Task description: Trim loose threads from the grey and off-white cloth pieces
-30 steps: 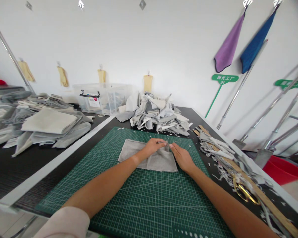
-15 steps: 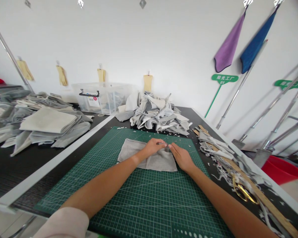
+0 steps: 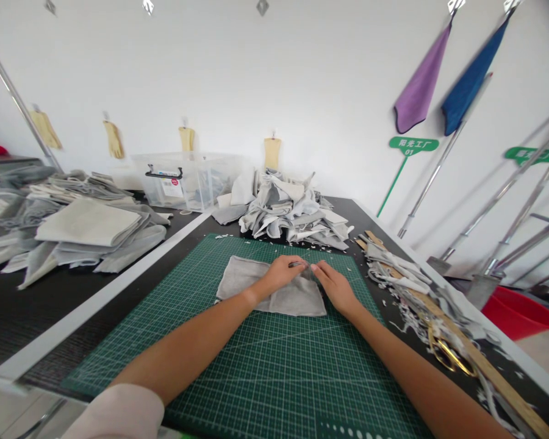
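Note:
A grey cloth (image 3: 297, 297), roughly rectangular with a stitched-looking edge, lies on the green cutting mat (image 3: 265, 372). My left hand (image 3: 281, 272) is closed at the cloth's far edge, pinching a raised bit of it. A small dark, slim thing shows at those fingertips; whether it is a fold or a tool I cannot make out. Facing it from the right, my right hand (image 3: 338, 288) pinches at the same edge with thumb and fingers together. A narrow gap separates the two sets of fingertips.
Behind the mat rises a heap of grey and white cloth pieces (image 3: 288, 207), beside a clear plastic box (image 3: 183, 183). More stacked cloths (image 3: 91, 222) lie left. Along the right edge are gold-handled scissors (image 3: 451, 356), fabric scraps (image 3: 398, 271) and a wooden strip (image 3: 489, 378). A red bucket (image 3: 521, 314) stands beyond.
My fingertips have moved slightly apart at the cloth's far edge, and the raised bit between them shows a little more. The cloth stays in place on the mat.

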`<control>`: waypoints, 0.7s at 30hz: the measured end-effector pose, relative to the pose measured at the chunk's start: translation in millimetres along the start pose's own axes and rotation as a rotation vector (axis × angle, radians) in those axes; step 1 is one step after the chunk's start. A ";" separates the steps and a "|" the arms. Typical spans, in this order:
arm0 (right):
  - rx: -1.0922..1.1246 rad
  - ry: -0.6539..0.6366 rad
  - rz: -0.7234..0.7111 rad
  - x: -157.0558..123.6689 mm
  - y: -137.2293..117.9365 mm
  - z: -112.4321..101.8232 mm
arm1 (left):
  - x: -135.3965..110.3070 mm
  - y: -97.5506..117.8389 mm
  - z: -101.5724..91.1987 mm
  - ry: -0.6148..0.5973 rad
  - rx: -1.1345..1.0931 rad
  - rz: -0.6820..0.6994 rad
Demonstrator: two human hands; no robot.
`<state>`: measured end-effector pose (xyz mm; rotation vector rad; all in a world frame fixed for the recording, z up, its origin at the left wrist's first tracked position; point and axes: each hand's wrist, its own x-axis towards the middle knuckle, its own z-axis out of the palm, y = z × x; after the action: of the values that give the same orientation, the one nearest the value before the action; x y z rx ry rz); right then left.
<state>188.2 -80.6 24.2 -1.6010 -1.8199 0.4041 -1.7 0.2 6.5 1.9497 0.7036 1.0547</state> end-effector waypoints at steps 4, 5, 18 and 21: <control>0.075 -0.038 0.045 4.5 5.4 1.2 | 0.2 1.1 0.1 0.018 -0.024 0.026; 0.100 -0.041 0.043 6.0 6.7 2.1 | 0.5 1.0 0.0 0.022 -0.029 0.028; 0.523 -0.465 0.223 -0.2 -21.1 -8.2 | 22.0 48.3 -33.5 0.308 0.063 0.130; 0.556 -0.467 0.188 0.8 -32.4 -20.1 | 31.5 78.9 -58.3 0.370 0.075 0.205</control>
<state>177.0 -90.2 59.4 -1.3469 -1.6603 1.3355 -28.5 4.3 105.9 1.9406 0.7599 1.5610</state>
